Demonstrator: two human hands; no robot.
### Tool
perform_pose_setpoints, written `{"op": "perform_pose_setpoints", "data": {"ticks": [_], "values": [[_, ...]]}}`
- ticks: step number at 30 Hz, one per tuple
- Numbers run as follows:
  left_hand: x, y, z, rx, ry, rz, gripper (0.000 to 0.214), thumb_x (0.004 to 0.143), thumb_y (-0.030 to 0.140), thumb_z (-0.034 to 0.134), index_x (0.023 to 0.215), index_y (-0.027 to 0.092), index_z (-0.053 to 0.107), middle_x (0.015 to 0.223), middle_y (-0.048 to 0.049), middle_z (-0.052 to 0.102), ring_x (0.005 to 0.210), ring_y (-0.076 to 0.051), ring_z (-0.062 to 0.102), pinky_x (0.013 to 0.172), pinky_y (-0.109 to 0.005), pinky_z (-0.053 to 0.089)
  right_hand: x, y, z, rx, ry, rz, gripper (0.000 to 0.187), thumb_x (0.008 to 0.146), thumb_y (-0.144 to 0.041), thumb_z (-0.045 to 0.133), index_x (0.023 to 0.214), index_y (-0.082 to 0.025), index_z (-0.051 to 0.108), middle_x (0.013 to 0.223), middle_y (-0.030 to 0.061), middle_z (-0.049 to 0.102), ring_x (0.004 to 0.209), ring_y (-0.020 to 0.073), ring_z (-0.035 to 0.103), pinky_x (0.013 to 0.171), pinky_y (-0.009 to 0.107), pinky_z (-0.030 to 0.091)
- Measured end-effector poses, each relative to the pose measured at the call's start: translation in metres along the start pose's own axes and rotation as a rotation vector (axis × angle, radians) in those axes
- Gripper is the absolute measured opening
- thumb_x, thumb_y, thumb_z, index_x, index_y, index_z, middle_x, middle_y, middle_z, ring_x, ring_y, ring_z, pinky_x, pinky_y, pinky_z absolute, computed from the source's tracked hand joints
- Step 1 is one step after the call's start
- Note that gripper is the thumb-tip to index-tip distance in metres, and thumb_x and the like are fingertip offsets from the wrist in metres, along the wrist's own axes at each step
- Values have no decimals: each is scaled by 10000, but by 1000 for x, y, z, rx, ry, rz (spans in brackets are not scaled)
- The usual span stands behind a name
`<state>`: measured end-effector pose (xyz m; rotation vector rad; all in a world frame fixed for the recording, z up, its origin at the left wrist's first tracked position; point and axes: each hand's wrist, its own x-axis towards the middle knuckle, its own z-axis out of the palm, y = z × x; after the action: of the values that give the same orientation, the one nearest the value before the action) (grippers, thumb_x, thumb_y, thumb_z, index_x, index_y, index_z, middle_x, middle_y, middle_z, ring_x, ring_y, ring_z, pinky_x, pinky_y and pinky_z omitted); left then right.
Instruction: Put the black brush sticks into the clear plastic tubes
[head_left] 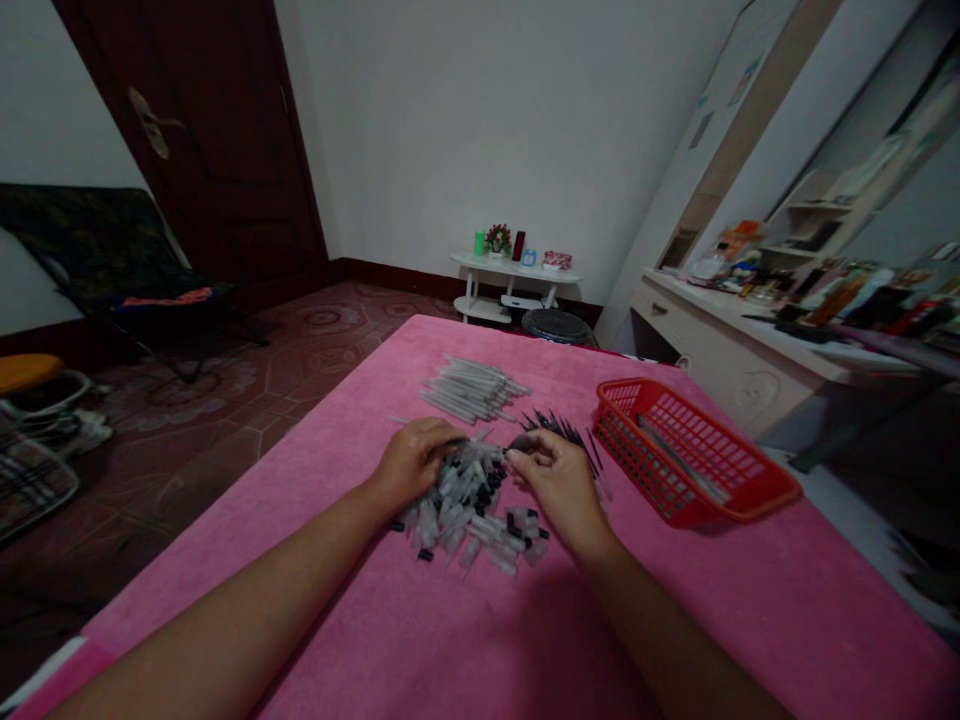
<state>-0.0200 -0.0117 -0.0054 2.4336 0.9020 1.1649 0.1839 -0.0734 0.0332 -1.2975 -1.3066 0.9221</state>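
Dozens of small clear plastic caps with black ends lie in a loose heap on a table covered with pink plush cloth. Person's bare left hand sits at the heap's upper left edge, fingers curled down over it; fingertips hidden, so cannot tell what, if anything, they hold. Bare right hand is at the heap's upper right — thumb and fingertips pinched nearly together on a small dark piece, too blurred to identify.

Just beyond the heap: a stack of slim whitish plastic tubes, roughly parallel. Beyond and right of the heap, partly behind the right hand: thin black pointed sticks, fanned out. Farther right of the heap: a red plastic lattice basket, long pale slim pieces inside.

Well beyond the heap — a low white stand against the wall, small ornaments on top.
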Motion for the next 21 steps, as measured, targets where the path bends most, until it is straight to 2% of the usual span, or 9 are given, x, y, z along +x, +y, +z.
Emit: {"op": "perform_pose_setpoints", "data": {"ticks": [5,8,11,16,18,21], "values": [[0,1,1,6,4,-4,232,811,96,514,963,178,669,844,-53,655,801,-163,585,732,-280,441,0,2,0,-132,11,-100,90,726,-254,606,741,-166,607,716,23,641,663,157,606,598,253,478],[0,3,0,6,5,21,236,802,95,517,968,166,669,840,-59,658,791,-162,589,724,-274,446,-2,3,-2,-253,16,-172,108,753,-272,596,786,-174,626,779,34,665,734,175,630,657,266,486],[-1,4,-2,19,-6,53,247,799,100,512,982,155,668,838,-69,663,794,-163,601,726,-270,457,-3,1,-3,-366,26,-218,129,779,-299,588,821,-185,633,793,31,672,718,174,636,647,264,482],[0,2,-2,103,-9,67,230,811,139,514,973,164,676,828,-69,670,788,-168,610,718,-271,464,-4,-2,-4,-538,17,-377,144,795,-332,573,837,-215,646,847,22,674,747,181,631,689,281,469],[0,3,-2,112,-10,78,232,820,145,502,974,152,675,823,-71,671,778,-164,608,714,-269,466,-5,-2,-4,-555,22,-380,159,795,-350,569,844,-221,647,857,24,680,756,191,636,696,290,472],[1,4,-2,122,-10,111,245,815,137,490,980,145,672,831,-74,673,787,-161,605,728,-273,471,-5,1,-4,-541,39,-296,183,789,-373,571,853,-219,644,829,30,690,731,199,649,665,290,483]]}}
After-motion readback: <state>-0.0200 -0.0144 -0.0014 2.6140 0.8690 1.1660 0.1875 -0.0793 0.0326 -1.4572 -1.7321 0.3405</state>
